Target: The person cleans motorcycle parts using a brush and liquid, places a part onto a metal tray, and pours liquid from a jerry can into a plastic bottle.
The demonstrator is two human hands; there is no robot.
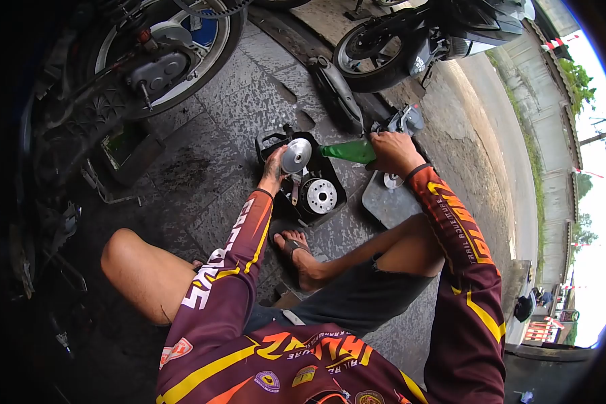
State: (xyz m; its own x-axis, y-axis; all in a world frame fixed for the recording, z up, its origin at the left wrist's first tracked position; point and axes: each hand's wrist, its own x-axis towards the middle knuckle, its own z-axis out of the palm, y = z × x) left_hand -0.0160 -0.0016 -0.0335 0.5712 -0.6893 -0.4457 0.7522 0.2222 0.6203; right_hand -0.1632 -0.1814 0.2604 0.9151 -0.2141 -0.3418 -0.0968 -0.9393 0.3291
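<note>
My left hand (274,168) is closed on a round silver metal disc (297,154) with a hub at its centre, held above a black tub (341,180). My right hand (392,153) grips a green bottle (351,151) by its wide end. The bottle lies nearly level, its narrow neck pointing left towards the disc and over the tub. Inside the tub sits a round metal drum with holes (319,195). A brush (295,189) stands beside the drum, partly hidden under the disc.
Right of the tub lies a grey metal plate (386,202) with parts on it. A long dark cover (337,93) lies beyond. Motorbike wheels stand at the upper left (217,57) and top right (368,75). My sandalled foot (303,264) is close to the tub.
</note>
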